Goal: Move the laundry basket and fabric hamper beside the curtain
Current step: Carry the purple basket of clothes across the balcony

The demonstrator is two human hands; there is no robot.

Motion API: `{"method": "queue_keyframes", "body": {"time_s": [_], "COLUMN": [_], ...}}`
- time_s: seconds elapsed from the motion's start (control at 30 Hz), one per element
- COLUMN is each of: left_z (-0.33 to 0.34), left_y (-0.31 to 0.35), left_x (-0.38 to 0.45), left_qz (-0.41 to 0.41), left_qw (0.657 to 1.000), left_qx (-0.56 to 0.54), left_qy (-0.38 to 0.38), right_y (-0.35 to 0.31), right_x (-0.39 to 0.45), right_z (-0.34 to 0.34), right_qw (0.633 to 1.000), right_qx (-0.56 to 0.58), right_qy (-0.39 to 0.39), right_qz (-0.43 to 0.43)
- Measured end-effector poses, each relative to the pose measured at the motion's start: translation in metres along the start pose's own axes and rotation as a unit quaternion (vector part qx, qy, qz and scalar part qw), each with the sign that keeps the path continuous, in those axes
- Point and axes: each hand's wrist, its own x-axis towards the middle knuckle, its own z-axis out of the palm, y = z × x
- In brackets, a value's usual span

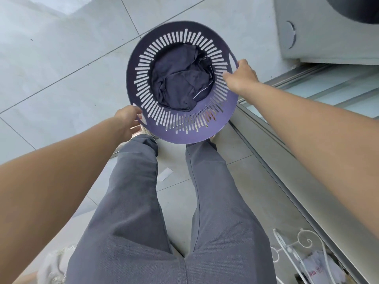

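While both hands (128,119) (240,75) grip its rim, dark clothes (181,78) fill the laundry basket (184,132).

Home laundry area, tiled floor (61,58), washing machine (328,37), sliding-door track (287,171)

Pale grey floor tiles (67,64) with thin dark grout lines fill the left and far part of the scene, brightly and evenly lit. A metal sliding-door track (287,158) runs diagonally from the far right toward the near right. A white appliance (320,37) with a dark round opening stands at far right. A white scrolled wire rack (295,249) sits near right; a small white paper slip (165,174) lies on the floor.
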Motion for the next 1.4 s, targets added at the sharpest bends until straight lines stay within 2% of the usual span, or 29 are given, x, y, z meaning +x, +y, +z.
{"method": "queue_keyframes", "body": {"time_s": [0.2, 0.37, 0.53, 0.7, 0.83, 0.97, 1.13, 1.4], "left_z": [-0.015, -0.025, -0.054, -0.085, -0.106, -0.134, -0.194, -0.303], "left_y": [0.000, 0.013, 0.024, 0.020, 0.006, -0.013, -0.021, -0.038], "left_x": [-0.005, -0.019, -0.039, -0.061, -0.087, -0.122, -0.173, -0.277], "left_qz": [-0.005, 0.028, 0.050, 0.064, 0.093, 0.106, 0.153, 0.288], "left_qw": [0.995, 0.997, 0.998, 0.997, 0.995, 0.989, 0.958, 0.910], "left_qx": [-0.053, -0.058, -0.018, 0.008, -0.020, -0.100, -0.235, -0.277], "left_qy": [-0.086, -0.042, -0.041, -0.029, -0.010, -0.040, -0.060, -0.110], "right_y": [-0.004, -0.005, 0.000, 0.005, -0.004, -0.023, -0.063, -0.162], "right_x": [-0.005, -0.024, -0.059, -0.096, -0.135, -0.177, -0.225, -0.369], "right_z": [-0.002, -0.008, -0.004, 0.002, 0.003, -0.003, -0.035, -0.051], "right_qw": [0.999, 0.994, 0.994, 0.989, 0.986, 0.975, 0.972, 0.951], "right_qx": [0.031, 0.058, 0.052, 0.066, 0.081, 0.160, 0.225, 0.281], "right_qy": [-0.012, -0.074, -0.067, -0.090, -0.098, -0.098, -0.041, 0.111], "right_qz": [0.025, 0.057, 0.076, 0.102, 0.107, 0.118, 0.057, -0.070]}}
